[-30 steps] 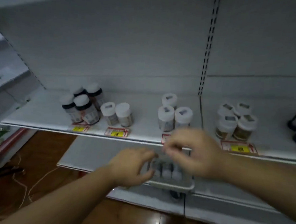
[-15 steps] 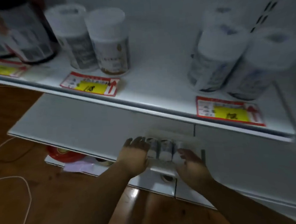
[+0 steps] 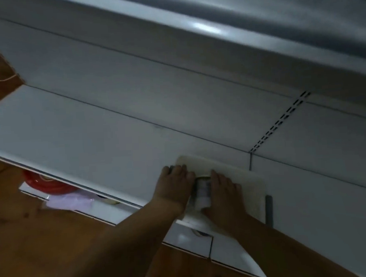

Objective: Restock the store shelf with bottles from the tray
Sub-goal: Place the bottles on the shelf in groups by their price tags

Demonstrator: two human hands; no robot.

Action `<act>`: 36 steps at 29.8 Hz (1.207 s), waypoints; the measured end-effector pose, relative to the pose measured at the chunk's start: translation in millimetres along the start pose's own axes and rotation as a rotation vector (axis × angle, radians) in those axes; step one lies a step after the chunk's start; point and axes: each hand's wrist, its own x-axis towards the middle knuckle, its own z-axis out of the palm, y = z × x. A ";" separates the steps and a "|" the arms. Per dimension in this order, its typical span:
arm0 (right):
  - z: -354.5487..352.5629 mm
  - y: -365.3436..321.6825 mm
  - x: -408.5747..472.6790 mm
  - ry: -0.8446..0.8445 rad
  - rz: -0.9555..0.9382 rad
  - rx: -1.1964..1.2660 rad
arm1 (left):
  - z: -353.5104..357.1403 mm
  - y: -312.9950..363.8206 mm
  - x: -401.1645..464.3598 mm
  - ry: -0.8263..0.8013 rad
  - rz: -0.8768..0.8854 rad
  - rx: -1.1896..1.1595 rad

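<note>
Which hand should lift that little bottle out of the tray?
Probably the right hand: it lies alongside the small white-labelled bottle in the white plastic tray. The left hand sits at the tray's edge.

- Bare lower shelf [image 3: 96, 141] is lying open toward nine and eleven o'clock of the tray [image 3: 251, 189].
- The overhanging upper shelf [image 3: 214, 38] is capping headroom at twelve o'clock.
- Both hands are crowding the bottles [image 3: 203, 192].

Bottles [image 3: 203, 192] mostly hidden between hands, count unclear, red object [image 3: 50, 185] half under shelf [image 3: 92, 139]
</note>
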 end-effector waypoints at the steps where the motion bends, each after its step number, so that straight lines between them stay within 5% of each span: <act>1: 0.8 0.9 2.4 0.002 0.010 -0.039 | 0.8 -0.7 0.5 0.012 -0.007 0.009; 5: -11.9 4.3 2.0 0.021 -0.016 0.035 | -2.6 -6.7 -10.3 0.028 0.017 -0.002; 9: -55.1 4.8 -41.3 0.003 0.004 0.567 | -16.0 -10.5 -58.5 0.389 0.110 -0.372; 12: -103.0 -13.0 -101.5 0.139 0.038 0.691 | -56.1 -8.1 -110.5 0.357 0.091 -0.836; 17: -194.6 -59.2 -214.7 0.116 -0.043 0.742 | -145.2 5.3 -219.1 0.391 0.085 -1.072; 29: -323.9 -109.7 -298.2 0.176 -0.222 0.842 | -278.9 -22.8 -310.5 0.354 0.241 -1.009; 36: -364.8 -83.3 -293.2 -0.076 -0.276 1.486 | -341.5 -14.6 -318.5 0.255 0.180 -1.617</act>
